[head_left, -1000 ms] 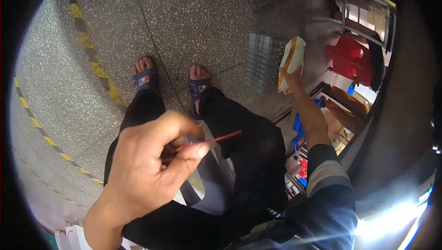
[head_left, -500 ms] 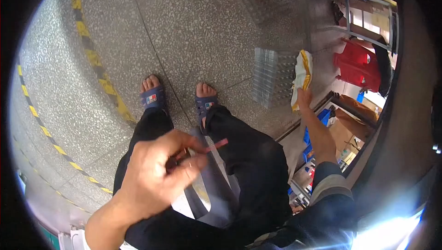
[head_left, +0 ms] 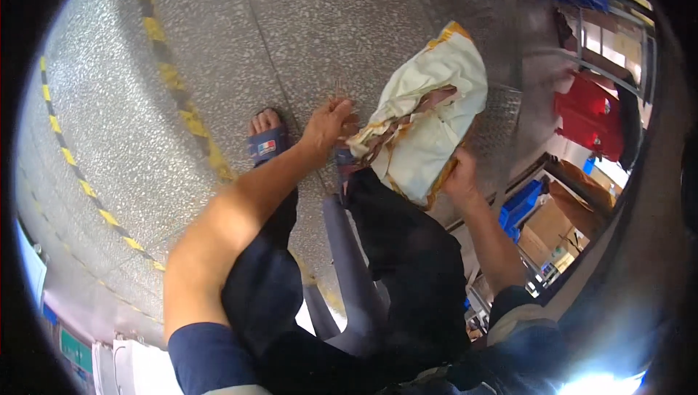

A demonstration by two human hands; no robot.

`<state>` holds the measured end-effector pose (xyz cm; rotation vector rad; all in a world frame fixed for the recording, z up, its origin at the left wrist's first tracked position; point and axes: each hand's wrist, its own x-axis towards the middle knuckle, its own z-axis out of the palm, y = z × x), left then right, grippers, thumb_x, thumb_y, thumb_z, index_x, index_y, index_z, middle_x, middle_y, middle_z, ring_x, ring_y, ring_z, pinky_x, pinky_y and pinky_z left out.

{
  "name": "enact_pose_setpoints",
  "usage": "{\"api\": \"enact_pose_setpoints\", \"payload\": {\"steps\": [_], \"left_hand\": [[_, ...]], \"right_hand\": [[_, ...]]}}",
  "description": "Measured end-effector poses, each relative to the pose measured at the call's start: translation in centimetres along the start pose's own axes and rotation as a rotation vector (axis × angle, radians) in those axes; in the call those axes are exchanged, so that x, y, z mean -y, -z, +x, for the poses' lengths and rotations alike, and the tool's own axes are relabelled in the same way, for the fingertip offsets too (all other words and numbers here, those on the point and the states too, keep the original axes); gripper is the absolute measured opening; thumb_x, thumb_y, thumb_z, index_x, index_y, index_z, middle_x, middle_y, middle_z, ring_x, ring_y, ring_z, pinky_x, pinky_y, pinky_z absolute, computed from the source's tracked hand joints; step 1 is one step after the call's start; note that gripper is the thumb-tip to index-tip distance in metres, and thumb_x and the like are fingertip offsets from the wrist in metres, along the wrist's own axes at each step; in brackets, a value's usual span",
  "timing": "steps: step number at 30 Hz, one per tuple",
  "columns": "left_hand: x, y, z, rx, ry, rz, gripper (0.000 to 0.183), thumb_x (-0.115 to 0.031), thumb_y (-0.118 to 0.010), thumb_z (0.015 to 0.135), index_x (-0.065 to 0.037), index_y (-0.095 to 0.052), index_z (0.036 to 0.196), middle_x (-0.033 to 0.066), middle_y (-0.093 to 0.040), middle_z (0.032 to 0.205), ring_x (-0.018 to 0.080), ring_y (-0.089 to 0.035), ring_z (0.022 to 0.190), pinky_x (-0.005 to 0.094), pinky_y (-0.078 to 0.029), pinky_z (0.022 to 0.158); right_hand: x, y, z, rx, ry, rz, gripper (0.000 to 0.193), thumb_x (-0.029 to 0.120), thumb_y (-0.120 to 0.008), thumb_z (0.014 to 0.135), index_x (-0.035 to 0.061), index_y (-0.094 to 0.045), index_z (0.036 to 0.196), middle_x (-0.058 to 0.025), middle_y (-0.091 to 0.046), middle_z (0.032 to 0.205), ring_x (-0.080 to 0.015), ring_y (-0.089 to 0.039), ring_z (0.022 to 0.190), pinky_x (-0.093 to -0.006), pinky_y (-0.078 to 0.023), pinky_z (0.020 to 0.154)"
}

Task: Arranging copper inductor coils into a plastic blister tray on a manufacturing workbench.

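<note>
A white bag with yellow edges (head_left: 429,155) hangs open in front of my right knee. Brownish pink contents (head_left: 438,97) show through its ragged mouth. Its lower right edge is gripped by my right hand (head_left: 459,175), whose fingers are partly hidden behind it. Just left of the bag's crumpled tip is my left hand (head_left: 329,124), fingers curled together and slightly blurred. Whatever those fingers may hold is too small to make out.
Behind the bag, the stack of clear plastic trays (head_left: 502,113) is mostly covered. A red plastic stool (head_left: 590,117), blue bins (head_left: 520,204) and a metal rack (head_left: 611,68) stand to the right. Yellow-black tape (head_left: 171,78) runs along the speckled floor at the left.
My left hand has reached forward from my lap to beside the bag. My right hand has brought the bag inward from the right, and it now hangs spread open.
</note>
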<state>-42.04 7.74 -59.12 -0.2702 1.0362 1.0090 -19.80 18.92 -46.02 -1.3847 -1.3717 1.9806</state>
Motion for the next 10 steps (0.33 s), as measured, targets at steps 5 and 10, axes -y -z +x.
{"api": "enact_pose_setpoints", "payload": {"steps": [5, 10], "left_hand": [[-0.7, -2.0, -1.8, 0.130, -0.005, -0.172, 0.026, -0.032, -0.054, 0.095, -0.012, -0.057, 0.109, 0.0026, -0.059, 0.085, 0.0133, -0.059, 0.073, 0.0316, -0.049, 0.057], [-1.0, -0.8, -3.7, -0.155, 0.009, -0.173, 0.050, -0.040, -0.043, 0.100, -0.002, -0.046, 0.132, 0.0176, -0.056, 0.123, 0.0262, -0.056, 0.112, 0.0346, -0.046, 0.094]], "right_hand": [[-0.2, -1.6, 3.1, 0.013, -0.360, 0.018, 0.042, 0.021, -0.057, 0.089, -0.0016, -0.055, 0.125, -0.0109, -0.063, 0.109, -0.0229, -0.063, 0.098, -0.0372, -0.051, 0.088], [-2.7, -11.8, 6.5, 0.135, -0.114, -0.434, 0.042, 0.019, -0.055, 0.094, -0.0025, -0.042, 0.128, -0.0185, -0.059, 0.113, -0.0303, -0.058, 0.105, -0.0416, -0.048, 0.088]]}}
